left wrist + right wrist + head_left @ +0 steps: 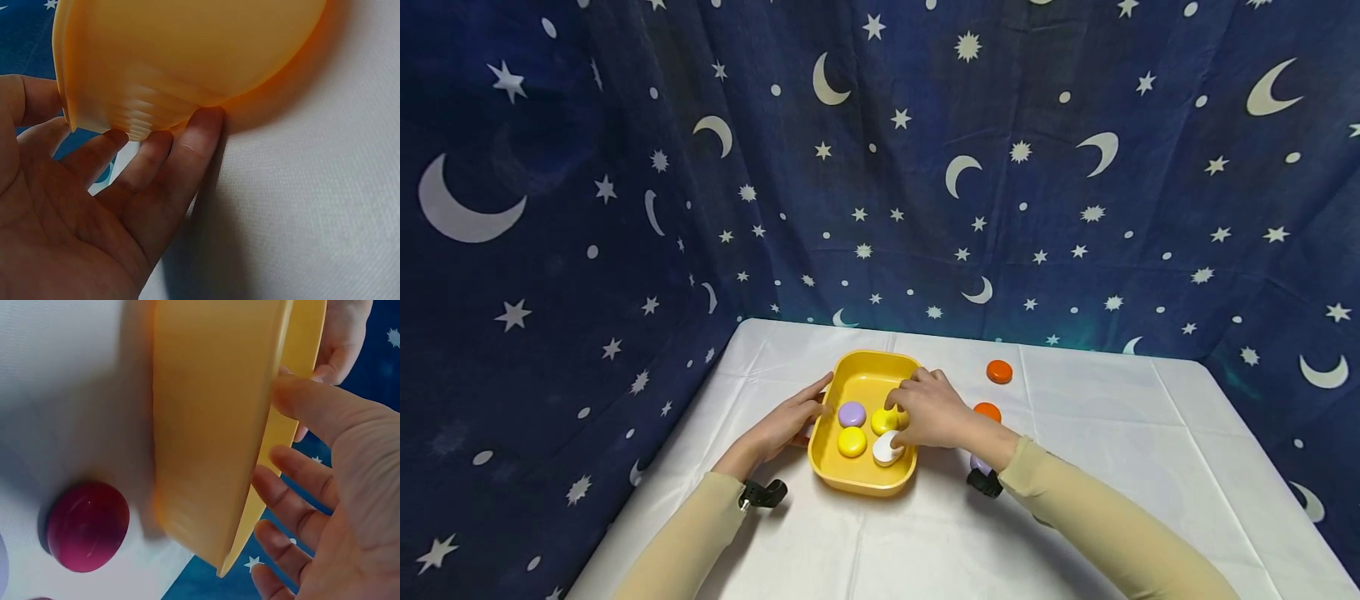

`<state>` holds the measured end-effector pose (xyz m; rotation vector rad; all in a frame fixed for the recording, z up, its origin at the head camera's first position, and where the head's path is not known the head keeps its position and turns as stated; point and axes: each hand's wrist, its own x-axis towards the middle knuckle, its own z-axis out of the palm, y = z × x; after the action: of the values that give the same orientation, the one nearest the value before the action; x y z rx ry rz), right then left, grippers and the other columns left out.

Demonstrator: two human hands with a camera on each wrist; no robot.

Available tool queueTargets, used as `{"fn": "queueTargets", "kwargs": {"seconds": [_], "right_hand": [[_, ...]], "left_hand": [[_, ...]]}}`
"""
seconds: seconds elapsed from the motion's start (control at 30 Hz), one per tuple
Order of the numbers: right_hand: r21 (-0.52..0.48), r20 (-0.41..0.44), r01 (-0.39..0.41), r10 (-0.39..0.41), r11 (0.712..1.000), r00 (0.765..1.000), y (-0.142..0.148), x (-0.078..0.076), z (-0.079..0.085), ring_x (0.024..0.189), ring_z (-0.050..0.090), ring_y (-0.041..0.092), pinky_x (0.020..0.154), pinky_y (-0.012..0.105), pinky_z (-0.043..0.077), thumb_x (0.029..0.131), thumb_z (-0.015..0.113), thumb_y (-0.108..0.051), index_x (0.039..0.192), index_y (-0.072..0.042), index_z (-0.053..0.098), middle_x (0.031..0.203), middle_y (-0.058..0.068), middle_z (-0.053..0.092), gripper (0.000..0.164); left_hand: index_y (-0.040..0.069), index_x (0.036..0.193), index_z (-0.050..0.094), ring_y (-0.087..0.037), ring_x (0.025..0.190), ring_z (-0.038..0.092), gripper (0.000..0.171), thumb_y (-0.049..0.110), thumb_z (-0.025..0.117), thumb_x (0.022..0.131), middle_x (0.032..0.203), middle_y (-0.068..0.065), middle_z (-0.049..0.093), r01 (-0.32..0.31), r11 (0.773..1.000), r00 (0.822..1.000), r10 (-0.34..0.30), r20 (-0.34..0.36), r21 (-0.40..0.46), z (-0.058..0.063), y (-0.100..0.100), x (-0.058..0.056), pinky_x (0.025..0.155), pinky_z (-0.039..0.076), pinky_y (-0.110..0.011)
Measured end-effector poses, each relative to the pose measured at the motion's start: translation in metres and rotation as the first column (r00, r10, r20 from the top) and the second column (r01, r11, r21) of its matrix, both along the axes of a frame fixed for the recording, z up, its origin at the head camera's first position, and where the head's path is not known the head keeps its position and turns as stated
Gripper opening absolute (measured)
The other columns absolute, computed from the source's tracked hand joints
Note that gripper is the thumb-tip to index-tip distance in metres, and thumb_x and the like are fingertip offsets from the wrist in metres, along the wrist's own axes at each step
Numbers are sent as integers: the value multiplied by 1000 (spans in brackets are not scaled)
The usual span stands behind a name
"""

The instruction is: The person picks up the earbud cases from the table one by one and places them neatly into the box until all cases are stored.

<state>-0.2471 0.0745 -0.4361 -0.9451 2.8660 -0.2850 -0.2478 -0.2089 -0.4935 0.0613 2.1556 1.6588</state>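
Observation:
A yellow rectangular tray (868,483) stands on the table, holding a lilac disc (852,414), a yellow disc (852,442), a second yellow disc (882,422) and a white disc (886,450), all glossy and round. My left hand (782,429) rests its extended fingertips (199,128) against the tray's outer side wall. Over the tray's right rim reaches my right hand (931,410), fingers (294,503) spread and bent, thumb (319,403) crossing the rim. In the head view its thumb overlaps the white disc, and its fingers cover part of the second yellow disc.
Right of the tray lie an orange-red disc (999,372), a second orange disc (987,412) and a lilac disc (979,464), the latter two partly hidden by my right arm. A dark curtain (925,167) with moons and stars borders the white table (1120,467).

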Motion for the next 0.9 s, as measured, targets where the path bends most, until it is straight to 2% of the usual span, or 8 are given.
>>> {"fn": "queueTargets", "kwargs": {"seconds": [0.2,0.3,0.53,0.73,0.9], "right_hand": [[-74,-24,-5,3,997,1000,11,-2,4,110,45,21,95,44,35,75,86,-49,119,-22,74,106,-3,69,53],[-104,-30,3,-6,995,1000,18,-4,6,115,45,22,97,45,35,76,86,-48,120,-23,74,112,-5,70,52],[-169,3,79,-80,982,997,39,-3,17,129,42,23,110,50,33,77,86,-47,128,-30,71,129,-8,65,56],[-214,10,113,-113,970,993,68,-4,21,133,40,26,111,58,31,80,84,-45,135,-28,68,133,-3,63,59],[-242,21,144,-143,959,989,90,-6,21,134,39,28,110,59,30,82,83,-44,139,-26,65,135,-1,62,63]], "left_hand": [[38,162,30,-29,117,59,68,27,55,100,160,-13,39,10,1000,1000,-10,8,3,1,1,0,85,59,-43],[38,162,29,-30,118,59,69,27,55,100,161,-13,37,14,1000,1000,-14,8,5,0,0,0,84,59,-43],[37,162,30,-29,116,61,67,27,55,101,160,-14,39,16,1000,1000,-16,9,13,-2,-1,-2,83,59,-42],[37,162,28,-29,116,60,67,27,54,101,160,-14,38,20,1000,1000,-20,12,3,-2,-1,-2,82,59,-41],[38,162,28,-29,118,59,67,27,54,101,162,-14,35,16,1000,1000,-16,18,0,-1,0,-1,82,59,-41]]}}
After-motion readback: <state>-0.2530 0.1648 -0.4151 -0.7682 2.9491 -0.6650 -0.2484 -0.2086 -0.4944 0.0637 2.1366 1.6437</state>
